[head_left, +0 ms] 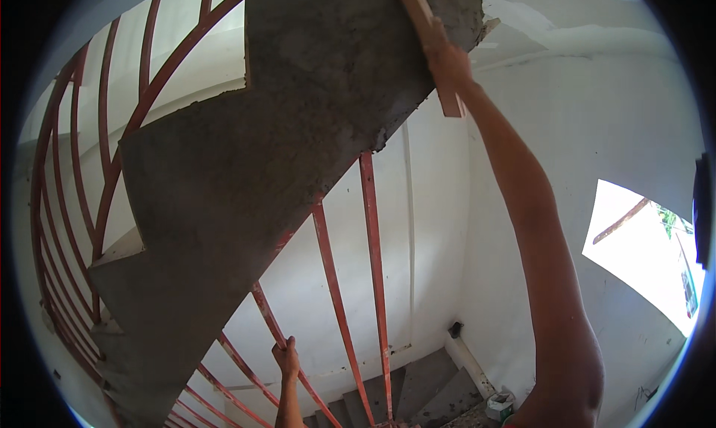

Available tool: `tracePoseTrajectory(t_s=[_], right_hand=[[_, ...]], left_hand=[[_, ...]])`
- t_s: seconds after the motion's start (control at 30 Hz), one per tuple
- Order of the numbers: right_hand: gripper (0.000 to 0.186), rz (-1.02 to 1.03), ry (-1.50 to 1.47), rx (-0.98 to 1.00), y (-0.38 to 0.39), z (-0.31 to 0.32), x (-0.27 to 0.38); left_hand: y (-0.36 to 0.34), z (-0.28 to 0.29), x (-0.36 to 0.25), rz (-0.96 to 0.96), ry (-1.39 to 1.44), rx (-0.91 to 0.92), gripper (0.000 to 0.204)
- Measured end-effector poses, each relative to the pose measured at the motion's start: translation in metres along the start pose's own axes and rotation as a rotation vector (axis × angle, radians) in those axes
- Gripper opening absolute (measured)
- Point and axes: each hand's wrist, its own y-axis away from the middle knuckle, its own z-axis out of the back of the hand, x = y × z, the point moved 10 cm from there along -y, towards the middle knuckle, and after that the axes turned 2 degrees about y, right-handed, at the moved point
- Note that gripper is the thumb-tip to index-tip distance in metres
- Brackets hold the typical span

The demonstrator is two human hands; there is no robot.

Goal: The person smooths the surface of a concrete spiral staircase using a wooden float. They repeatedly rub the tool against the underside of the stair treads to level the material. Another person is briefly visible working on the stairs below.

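Observation:
My right hand (450,66) is raised high and wrapped round a long, narrow wooden board (415,4). The board slants across the upper end of a dark grey cement-coated stair side (216,159), and its lower end sticks out past the sloping bottom edge. It seems to lie against the coating, though the contact itself is hidden. Lower down, my left hand (287,358) is closed round a red metal baluster (267,314) below the stair. The coating looks smooth over most of its face, with rough lumps along the lower edge and at the upper right corner.
Red railing bars (108,92) curve along the left. More red balusters (371,241) run down from the stair's underside. Grey winder steps (440,383) lie below, beside a small whitish container (500,406). A bright window opening (634,249) breaks the white wall (574,130) at right.

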Motion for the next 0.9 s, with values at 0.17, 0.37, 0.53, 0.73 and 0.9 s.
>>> tracePoseTrajectory(t_s=[0.17, 0.37, 0.53, 0.73, 0.9], right_hand=[[0.069, 0.064, -0.076, 0.034, 0.020, -0.013, 0.056], [0.070, 0.418, -0.316, 0.032, 0.099, 0.008, 0.144], [0.072, 0.562, -0.183, -0.066, 0.078, 0.012, 0.139], [0.073, 0.104, 0.103, -0.073, -0.020, -0.007, -0.021], [0.070, -0.032, 0.009, -0.174, -0.041, 0.000, -0.045]], left_hand=[[-0.005, 0.021, 0.010, -0.087, -0.063, -0.125, 0.035], [0.001, 0.010, 0.004, 0.016, -0.039, -0.082, 0.034], [-0.004, 0.020, 0.011, 0.009, -0.027, -0.053, 0.034], [0.000, 0.008, 0.005, 0.008, -0.002, -0.036, 0.033], [-0.001, 0.017, 0.016, 0.006, -0.050, -0.079, 0.034]])
